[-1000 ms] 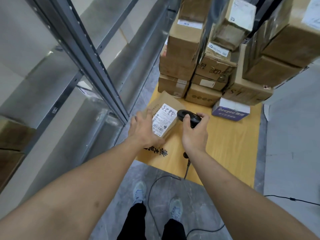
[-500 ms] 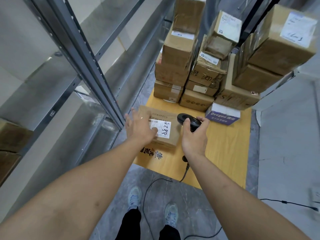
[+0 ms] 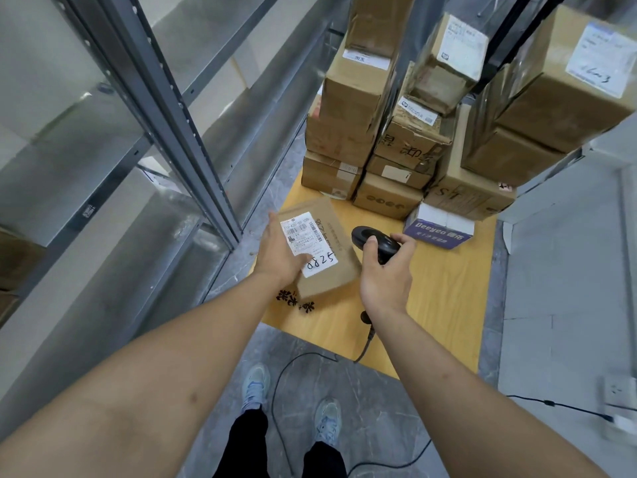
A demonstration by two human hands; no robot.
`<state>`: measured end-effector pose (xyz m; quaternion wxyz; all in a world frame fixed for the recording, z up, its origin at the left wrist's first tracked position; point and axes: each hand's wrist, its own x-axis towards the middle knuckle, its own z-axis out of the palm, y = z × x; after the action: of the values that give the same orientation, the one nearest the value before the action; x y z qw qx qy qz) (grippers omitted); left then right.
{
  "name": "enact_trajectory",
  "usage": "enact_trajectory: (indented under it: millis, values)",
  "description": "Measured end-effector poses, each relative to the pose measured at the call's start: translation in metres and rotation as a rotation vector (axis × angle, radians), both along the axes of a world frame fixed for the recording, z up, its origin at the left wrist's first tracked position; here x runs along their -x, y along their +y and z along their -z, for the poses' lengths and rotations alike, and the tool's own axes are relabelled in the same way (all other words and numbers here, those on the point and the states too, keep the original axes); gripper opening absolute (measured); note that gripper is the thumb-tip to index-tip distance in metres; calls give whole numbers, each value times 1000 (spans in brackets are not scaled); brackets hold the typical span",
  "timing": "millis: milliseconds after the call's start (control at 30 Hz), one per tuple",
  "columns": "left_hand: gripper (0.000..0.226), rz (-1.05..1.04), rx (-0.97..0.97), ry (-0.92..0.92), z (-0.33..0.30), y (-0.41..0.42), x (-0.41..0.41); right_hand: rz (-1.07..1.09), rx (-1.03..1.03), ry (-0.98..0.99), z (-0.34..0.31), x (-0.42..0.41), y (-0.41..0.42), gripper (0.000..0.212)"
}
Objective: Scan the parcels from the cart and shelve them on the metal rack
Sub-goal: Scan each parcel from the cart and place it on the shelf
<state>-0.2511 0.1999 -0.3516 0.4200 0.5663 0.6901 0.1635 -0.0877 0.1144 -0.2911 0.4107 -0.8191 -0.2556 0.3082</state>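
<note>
We hold the flat brown cardboard parcel (image 3: 324, 251) with our left hand (image 3: 281, 253), thumb on its white label, above the near left part of the wooden cart deck (image 3: 444, 305). Our right hand (image 3: 386, 281) grips the black handheld scanner (image 3: 374, 241), fingers curled around it, just beside the parcel. The grey metal rack (image 3: 165, 132) stands at the left. Stacked brown cardboard boxes (image 3: 396, 139) fill the far end.

1. Rack (image 3: 179, 139) on yr left: grey metal, smooth, dull sheen.
2. Parcel (image 3: 324, 250) under yr left hand (image 3: 281, 257): matt brown cardboard w/ white paper label.
3. Scanner (image 3: 374, 241) in yr right hand (image 3: 386, 277): black plastic, slightly glossy.
4. Cart deck (image 3: 444, 305): pale wood, smooth, matt.
5. Stacked boxes (image 3: 358, 98): cardboard, some w/ shiny tape.
</note>
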Motion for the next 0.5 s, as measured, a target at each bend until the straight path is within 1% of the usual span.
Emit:
enact_trajectory:
  millis: [67, 100, 133, 167, 200, 267, 300, 333, 400, 500]
  values:
    - [80, 40, -44, 30, -1, 1, 2, 5, -3, -3, -1, 0, 1, 34]
    - [74, 55, -51, 52, 0, 1, 2, 5, -6, -6, -2, 1, 2, 34]
    - [76, 69, -52, 67, -1, -1, 1, 5, -10, -8, -2, 1, 2, 33]
    - [86, 66, -31, 72, -3, -3, -1, 5, -13, -9, -3, 0, 2, 33]
    - [106, 54, 20, 73, -4, -7, -5, 4, -15, -8, -3, 0, 2, 33]
    - [149, 21, 186, 118, -9, -19, -15, 2, -17, -9, -4, -2, 1, 33]
    - [160, 10, 250, 175, -11, -25, -21, 2, -18, -11, -4, -3, 1, 33]
    - [165, 6, 277, 233, -14, -32, -27, 1, -19, -13, -4, -3, 1, 33]
    - [168, 0, 273, 336, -15, -43, -39, -4, -23, -10, -4, -5, 0, 33]
    - [172, -45, 287, 381, -17, -53, -55, -16, -23, -7, -3, -6, -3, 33]
